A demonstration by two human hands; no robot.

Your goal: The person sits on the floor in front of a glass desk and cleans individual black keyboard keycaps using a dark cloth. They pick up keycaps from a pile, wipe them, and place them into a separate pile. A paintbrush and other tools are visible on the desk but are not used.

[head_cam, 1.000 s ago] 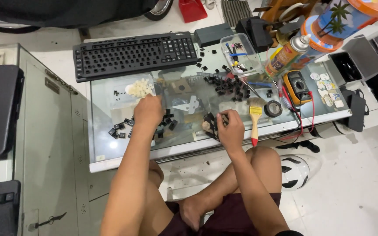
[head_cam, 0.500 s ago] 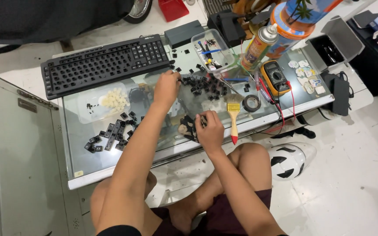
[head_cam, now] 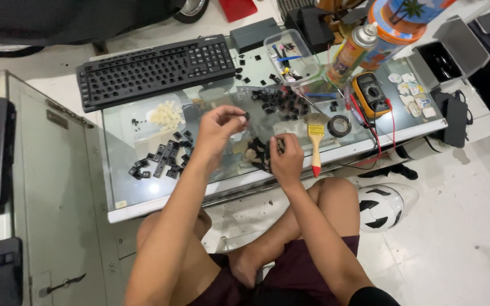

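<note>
two bare hands work over a low glass table (head_cam: pixel 143 187) strewn with black keycaps. left hand (head_cam: pixel 218 129) is raised above the glass, its fingers (head_cam: pixel 239 119) pinched narrow on one small black keycap (head_cam: pixel 246 116), held clear of the surface. right hand (head_cam: pixel 286 158) rests lower, near the front edge, its fingers curled close around a small cluster of keycaps (head_cam: pixel 259 156) that sits just beside it on the glass; whether they actually grip one is hard to tell.

several other groups lie about: a loose pile of keycaps (head_cam: pixel 163 161) to the left, a denser heap (head_cam: pixel 284 102) farther back, and a mound of pale rubber domes (head_cam: pixel 165 115). stripped black keyboard (head_cam: pixel 154 71) lies along the far edge. a yellow-handled brush (head_cam: pixel 316 141) lies just right of the right hand, with a roll of black tape (head_cam: pixel 339 126), a yellow multimeter (head_cam: pixel 371 93), a spray can (head_cam: pixel 350 52) and a clear plastic box (head_cam: pixel 291 56) beyond.

to handle the pinched cap well, i judge it best to keep the grip on its side walls so its top can be read, turn it slowly, and keep it over the glass so a slip lands on the table, not the floor. keeping sorted piles apart should help avoid mixing.
</note>
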